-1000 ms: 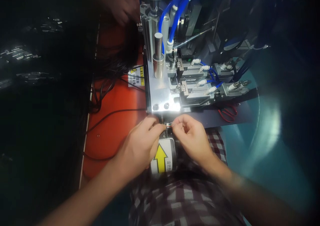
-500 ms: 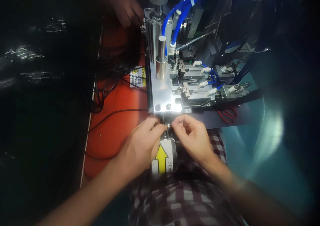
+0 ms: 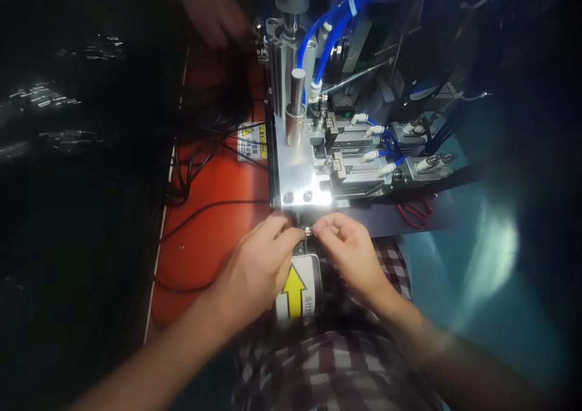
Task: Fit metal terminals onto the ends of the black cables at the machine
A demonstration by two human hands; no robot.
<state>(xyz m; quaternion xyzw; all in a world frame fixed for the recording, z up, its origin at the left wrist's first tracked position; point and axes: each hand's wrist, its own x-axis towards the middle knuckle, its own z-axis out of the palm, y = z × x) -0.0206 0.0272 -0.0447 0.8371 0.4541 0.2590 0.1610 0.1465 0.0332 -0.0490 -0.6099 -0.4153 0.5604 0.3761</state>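
Observation:
Both of my hands meet at a small shiny metal piece (image 3: 308, 231) just in front of the machine's bright metal plate (image 3: 297, 171). My left hand (image 3: 261, 256) is closed, its thumb and fingertips pressed at the piece's left side. From the right, my right hand (image 3: 352, 250) pinches at the same spot with thumb and index finger. The fingers hide most of the piece, so its kind cannot be made out. Under the hands sits a white label with a yellow arrow (image 3: 294, 287) on a dark rounded part.
Pneumatic cylinders (image 3: 357, 171) with blue tubes (image 3: 334, 32) stand on the right of the machine. Red-handled scissors (image 3: 416, 211) lie on the dark shelf. Black cables (image 3: 200, 132) cross the orange surface (image 3: 213, 235). Another person's hand (image 3: 218, 17) is at the far left side.
The view has shifted slightly. My right fingers have closed in a little at the metal piece. The other person's hand has moved up and left, blurred by motion.

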